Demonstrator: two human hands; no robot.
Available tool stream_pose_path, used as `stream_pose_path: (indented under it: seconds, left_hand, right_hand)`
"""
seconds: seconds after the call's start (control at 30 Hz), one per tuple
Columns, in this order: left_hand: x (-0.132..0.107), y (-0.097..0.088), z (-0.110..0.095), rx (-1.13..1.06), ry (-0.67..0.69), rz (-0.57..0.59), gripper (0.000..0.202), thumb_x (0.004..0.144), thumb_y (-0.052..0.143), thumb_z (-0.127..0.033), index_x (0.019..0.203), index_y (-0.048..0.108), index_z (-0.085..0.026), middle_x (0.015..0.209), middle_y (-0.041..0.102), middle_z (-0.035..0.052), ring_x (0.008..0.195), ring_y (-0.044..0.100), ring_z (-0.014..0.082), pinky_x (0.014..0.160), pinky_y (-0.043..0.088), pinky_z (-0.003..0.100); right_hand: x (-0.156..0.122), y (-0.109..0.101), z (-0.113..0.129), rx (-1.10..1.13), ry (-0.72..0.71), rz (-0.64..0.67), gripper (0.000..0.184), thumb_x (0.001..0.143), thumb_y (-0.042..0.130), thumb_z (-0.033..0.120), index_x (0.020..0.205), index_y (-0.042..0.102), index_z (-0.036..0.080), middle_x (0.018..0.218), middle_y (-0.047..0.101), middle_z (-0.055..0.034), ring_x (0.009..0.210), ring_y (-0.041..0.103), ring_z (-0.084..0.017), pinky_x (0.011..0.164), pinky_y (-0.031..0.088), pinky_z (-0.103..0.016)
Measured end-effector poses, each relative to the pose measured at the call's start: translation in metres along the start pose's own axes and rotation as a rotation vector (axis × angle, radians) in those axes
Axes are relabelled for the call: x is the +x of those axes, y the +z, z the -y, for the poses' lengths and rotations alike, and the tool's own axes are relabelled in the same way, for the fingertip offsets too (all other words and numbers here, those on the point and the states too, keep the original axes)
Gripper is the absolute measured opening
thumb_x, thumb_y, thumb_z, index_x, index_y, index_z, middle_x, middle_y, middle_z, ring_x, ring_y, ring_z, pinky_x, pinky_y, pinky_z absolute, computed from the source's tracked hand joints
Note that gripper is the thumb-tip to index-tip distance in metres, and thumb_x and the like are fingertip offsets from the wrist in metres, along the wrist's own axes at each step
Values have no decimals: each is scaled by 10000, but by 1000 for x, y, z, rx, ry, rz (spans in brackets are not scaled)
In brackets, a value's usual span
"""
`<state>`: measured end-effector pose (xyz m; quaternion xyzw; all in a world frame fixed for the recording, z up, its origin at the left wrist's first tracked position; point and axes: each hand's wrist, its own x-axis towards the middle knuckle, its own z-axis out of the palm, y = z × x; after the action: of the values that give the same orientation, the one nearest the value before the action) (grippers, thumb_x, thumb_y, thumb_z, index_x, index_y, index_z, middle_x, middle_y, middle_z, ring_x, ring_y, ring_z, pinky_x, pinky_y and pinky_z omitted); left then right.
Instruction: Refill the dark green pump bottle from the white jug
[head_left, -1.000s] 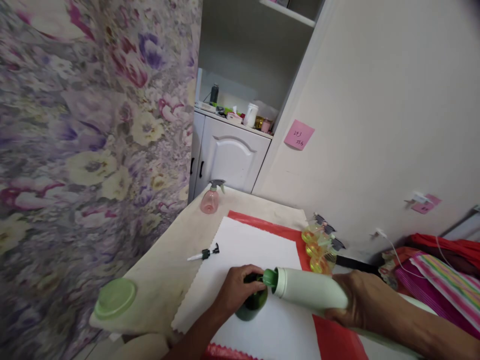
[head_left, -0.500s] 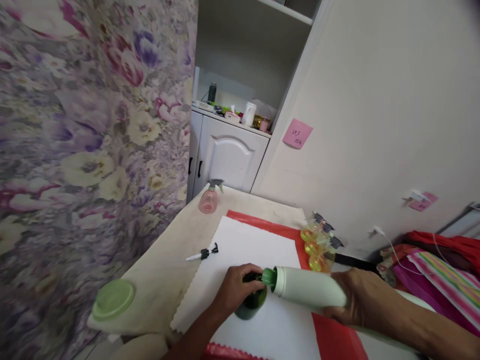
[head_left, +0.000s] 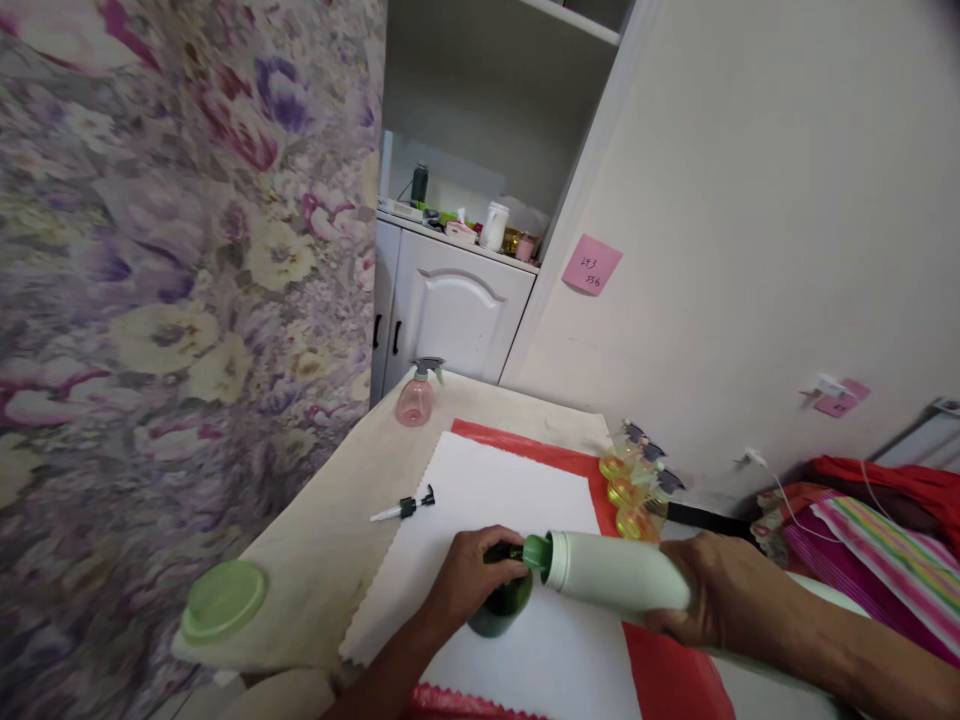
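My left hand is wrapped round the top of a small dark green bottle that stands on a white cloth. My right hand grips the base of a large white bottle with a green neck, held tipped on its side. Its green mouth sits right over the small bottle's opening, beside my left fingers. A loose black spray pump with a white tube lies on the table to the left of the cloth.
A red mat lies under the cloth on the beige table. A pink spray bottle stands at the far edge, several yellow ones by the wall, a green lid near left. Floral curtain left, colourful fabrics right.
Both hands and both bottles hold almost the same pose; only the view has drifted slightly.
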<state>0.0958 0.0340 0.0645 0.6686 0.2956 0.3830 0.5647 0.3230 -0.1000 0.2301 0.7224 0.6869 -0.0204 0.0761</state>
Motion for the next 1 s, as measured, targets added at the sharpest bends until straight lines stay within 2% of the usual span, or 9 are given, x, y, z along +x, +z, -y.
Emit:
stream_pose_path:
  seconds: [0.4, 0.7, 1.0]
  left_hand:
    - [0, 1, -2, -1, 2, 4, 232, 657, 705, -218, 885, 747, -212, 917, 785, 22, 884, 688, 232, 822, 500, 298]
    - [1, 1, -1, -2, 11, 20, 224, 669, 704, -210, 889, 746, -211, 925, 785, 20, 896, 687, 229, 834, 493, 293]
    - [0, 0, -4, 7, 12, 18, 220, 671, 709, -199, 888, 748, -213, 926, 785, 21, 896, 687, 226, 838, 488, 283]
  right_hand:
    - [-1, 0, 0, 2, 18, -5, 232, 662, 644, 421, 767, 699, 222, 708, 752, -85, 669, 715, -304, 543, 399, -306]
    - [-1, 1, -3, 1, -4, -1, 251, 687, 639, 457, 778, 694, 231, 723, 750, -86, 665, 708, -280, 538, 395, -301]
    - [0, 1, -3, -5, 2, -12, 231, 663, 662, 436, 757, 686, 226, 702, 743, -95, 657, 706, -299, 534, 400, -320]
